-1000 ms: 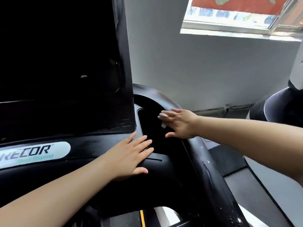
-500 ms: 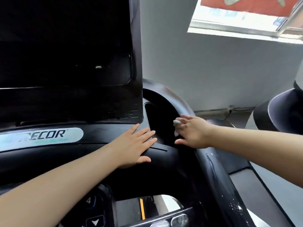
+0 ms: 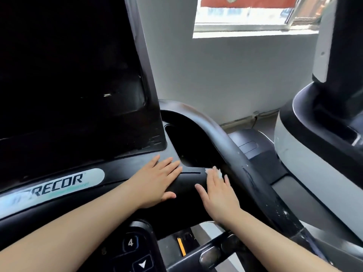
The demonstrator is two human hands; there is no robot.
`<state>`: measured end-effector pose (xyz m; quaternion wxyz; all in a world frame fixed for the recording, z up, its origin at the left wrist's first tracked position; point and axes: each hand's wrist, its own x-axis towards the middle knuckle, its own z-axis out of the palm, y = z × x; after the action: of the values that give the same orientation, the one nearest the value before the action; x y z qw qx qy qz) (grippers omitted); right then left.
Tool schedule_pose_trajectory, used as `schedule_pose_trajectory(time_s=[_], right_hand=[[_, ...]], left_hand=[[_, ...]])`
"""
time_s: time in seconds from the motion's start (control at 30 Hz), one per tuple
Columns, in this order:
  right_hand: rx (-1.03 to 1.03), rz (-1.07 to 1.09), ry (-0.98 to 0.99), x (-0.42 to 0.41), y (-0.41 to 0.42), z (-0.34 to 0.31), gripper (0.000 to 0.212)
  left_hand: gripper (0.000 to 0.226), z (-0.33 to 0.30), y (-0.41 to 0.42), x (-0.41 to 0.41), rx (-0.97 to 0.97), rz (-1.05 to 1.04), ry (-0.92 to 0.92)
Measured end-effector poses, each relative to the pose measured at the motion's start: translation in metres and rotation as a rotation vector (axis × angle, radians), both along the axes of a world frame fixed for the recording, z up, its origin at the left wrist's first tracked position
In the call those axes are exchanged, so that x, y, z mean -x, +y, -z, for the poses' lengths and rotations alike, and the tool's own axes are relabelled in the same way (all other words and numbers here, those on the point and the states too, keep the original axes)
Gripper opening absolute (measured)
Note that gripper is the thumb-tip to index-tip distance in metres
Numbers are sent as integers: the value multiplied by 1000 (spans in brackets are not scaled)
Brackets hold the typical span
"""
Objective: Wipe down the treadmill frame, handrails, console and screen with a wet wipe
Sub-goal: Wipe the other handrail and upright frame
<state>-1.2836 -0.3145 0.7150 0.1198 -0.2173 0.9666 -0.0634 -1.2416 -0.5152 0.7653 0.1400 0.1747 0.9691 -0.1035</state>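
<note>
Flat-fingered, the right hand point(image 3: 218, 195) pressed the white wet wipe point(image 3: 217, 172) onto the black console point(image 3: 188, 183) beside the recessed tray point(image 3: 188, 146). The left hand point(image 3: 157, 181) lay open and flat on the console below the dark screen point(image 3: 68, 75).

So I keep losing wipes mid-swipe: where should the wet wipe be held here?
Probably by its bunched front edge, from above. The wet wipe lies flat on the console under the right hand's straight fingers, only that edge showing; curling the fingertips over it would secure it.
</note>
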Motion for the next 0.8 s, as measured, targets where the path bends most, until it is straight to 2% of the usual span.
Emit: schedule_pose_trajectory(time_s=[0.1,0.13,0.17,0.27,0.3,0.4,0.43,0.6,0.67,0.73,0.8], right_hand=[[30,26,-27,22,-19,-2,73],[49,9,-39,20,-18,-3,72],[73,-13,-51,13,-12,-3,80],[94,-47,-102,-10,5,-1,113],[89,-46,-111,-7,4,-1,109],[191,-34,-169,19,-21,-11,62],[222,-72,-177,24,-29,-16,55],[278,-281,-229,19,5,-51,46],[193,-370,-122,26,43,-60,55],[-21,-443,52,40,78,-61,83],[-211,-461,128,49,97,-58,86]], left_hand=[[78,-3,-1,1,1,7,-12],[78,-4,-1,2,5,14,-18],[78,-5,-1,1,5,20,-21],[79,-4,-5,1,-30,24,-18],[79,-4,-5,1,-54,24,-15],[78,-6,-3,2,-51,31,-24],[77,-7,-2,2,-36,29,-32],[73,-11,12,11,-67,22,-70],[72,-12,24,19,-105,34,-63],[72,-11,42,28,-154,48,-51],[73,-8,61,37,-204,55,-53]])
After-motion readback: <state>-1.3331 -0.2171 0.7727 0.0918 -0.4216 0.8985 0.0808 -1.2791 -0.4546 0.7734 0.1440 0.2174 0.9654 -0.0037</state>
